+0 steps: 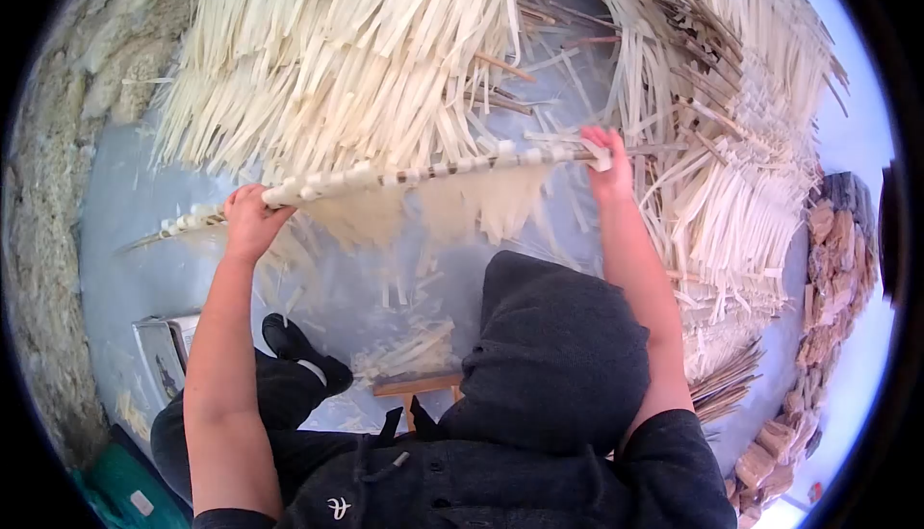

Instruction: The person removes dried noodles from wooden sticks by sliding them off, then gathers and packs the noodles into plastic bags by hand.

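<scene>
A long thin stick (414,175) stretches across in front of me, sloping up a little to the right. Pale flat strips (496,204) are looped over it along most of its length and hang down, blurred by motion. Near the stick's left end, my left hand (254,219) is closed around it. My right hand (609,171) grips the stick toward its right end, with a pale strip at the fingers. Behind the stick lies a large heap of sticks hung with the same strips (337,67).
Another heap of strip-hung sticks (741,182) runs down the right side. Loose strips (414,351) are scattered on the grey floor (125,259). A wooden stool (416,387), a metal box (159,351) and a green container (125,486) are close by. A rough wall (67,163) borders the left; wrapped bundles (833,279) line the right.
</scene>
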Demonstrator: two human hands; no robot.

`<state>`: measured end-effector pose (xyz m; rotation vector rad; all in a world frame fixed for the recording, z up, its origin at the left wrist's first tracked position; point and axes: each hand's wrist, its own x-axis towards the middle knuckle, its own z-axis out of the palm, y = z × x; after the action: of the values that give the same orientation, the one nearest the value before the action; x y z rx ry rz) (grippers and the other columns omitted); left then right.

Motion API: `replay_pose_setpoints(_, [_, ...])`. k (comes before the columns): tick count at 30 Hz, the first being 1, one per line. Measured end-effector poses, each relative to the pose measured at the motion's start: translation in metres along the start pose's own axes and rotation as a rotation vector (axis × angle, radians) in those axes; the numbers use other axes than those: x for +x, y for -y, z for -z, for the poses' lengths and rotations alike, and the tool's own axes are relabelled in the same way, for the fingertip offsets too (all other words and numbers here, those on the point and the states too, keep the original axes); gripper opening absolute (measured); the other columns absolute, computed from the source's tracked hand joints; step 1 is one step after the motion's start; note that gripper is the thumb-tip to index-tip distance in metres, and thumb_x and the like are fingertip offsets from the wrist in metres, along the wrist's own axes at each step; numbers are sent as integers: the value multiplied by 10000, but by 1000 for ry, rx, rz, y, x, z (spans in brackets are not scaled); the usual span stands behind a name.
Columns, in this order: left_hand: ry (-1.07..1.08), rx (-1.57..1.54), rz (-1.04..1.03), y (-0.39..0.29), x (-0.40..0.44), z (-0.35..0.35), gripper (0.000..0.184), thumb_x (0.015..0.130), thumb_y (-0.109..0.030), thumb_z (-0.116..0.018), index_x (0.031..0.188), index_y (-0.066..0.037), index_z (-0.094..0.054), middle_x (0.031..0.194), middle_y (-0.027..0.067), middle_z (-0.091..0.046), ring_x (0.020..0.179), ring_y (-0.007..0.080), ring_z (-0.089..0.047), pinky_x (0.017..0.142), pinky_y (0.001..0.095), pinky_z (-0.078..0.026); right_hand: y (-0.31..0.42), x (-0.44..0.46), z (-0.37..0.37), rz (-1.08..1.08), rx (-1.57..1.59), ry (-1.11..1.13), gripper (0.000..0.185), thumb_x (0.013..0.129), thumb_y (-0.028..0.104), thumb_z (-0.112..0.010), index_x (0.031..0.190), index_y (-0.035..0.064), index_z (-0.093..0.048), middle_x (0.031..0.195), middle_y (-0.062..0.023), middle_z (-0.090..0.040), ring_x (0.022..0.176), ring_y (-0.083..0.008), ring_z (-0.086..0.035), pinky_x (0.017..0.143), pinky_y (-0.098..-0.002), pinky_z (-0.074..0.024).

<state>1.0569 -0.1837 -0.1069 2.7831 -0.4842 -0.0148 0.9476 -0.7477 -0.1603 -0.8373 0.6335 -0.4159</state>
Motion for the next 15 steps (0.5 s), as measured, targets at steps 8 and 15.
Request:
replay_pose_setpoints(8, [-53,4,-7,-61,2,33,221,705,-274,-768,873,-143,-709,880,47,-653,968,249,-571,978,429,-299,-26,-72,-94,9,-136,289,424,999,393,-386,1163,27,-524,1160,-139,-597,1101,-267,-563,998,-404,-413])
replay_pose_setpoints(15, [-30,-1,26,6,0,-56,183,697,-231,-766,852,-153,-708,852,34,-646,1009,240,-565,987,404,-294,-74,-62,-75,9,-636,200,432,958,387,-433,1123,24,-600,1144,-102,-631,1080,-189,-559,988,-355,-381])
